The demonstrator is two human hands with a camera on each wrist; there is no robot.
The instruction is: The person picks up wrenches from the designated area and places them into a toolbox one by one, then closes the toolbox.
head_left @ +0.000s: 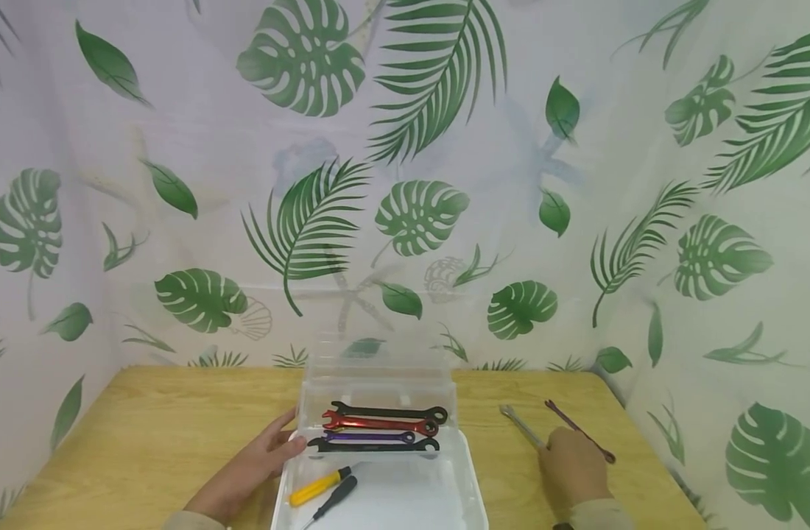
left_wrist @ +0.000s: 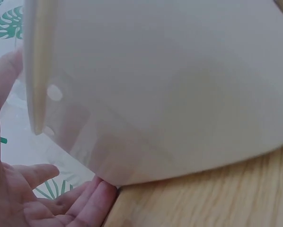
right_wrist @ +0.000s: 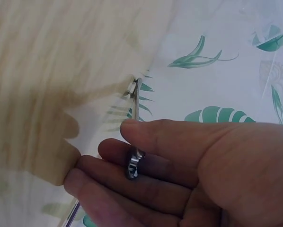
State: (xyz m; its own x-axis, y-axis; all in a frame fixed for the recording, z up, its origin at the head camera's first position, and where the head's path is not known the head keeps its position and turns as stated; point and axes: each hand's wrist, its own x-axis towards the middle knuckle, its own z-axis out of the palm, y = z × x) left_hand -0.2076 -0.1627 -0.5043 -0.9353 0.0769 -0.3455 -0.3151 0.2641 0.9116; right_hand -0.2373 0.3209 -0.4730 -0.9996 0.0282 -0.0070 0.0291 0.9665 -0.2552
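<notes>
My left hand (head_left: 262, 456) rests against the left side of a white plastic box (head_left: 471, 489). Its thumb is at the rim, and in the left wrist view loosely spread fingers touch the outer wall (left_wrist: 165, 94) at a lower corner. To the right, my right hand (head_left: 573, 467) holds a silver wrench (right_wrist: 136, 111) between thumb and fingers, one end pointing away. A purple-red wrench (head_left: 567, 421) lies on the table beside that hand, partly hidden by it. Towards the back of the box are a red wrench (head_left: 381, 423), a small purple wrench (head_left: 372, 437) and black wrenches (head_left: 385, 413).
The box's clear lid (head_left: 378, 368) stands raised at the back. Inside the box lie a yellow-handled screwdriver (head_left: 315, 488) and a black-handled screwdriver (head_left: 337, 496). The wooden table (head_left: 199, 412) meets a leaf-printed sheet (head_left: 352, 147) behind and at both sides.
</notes>
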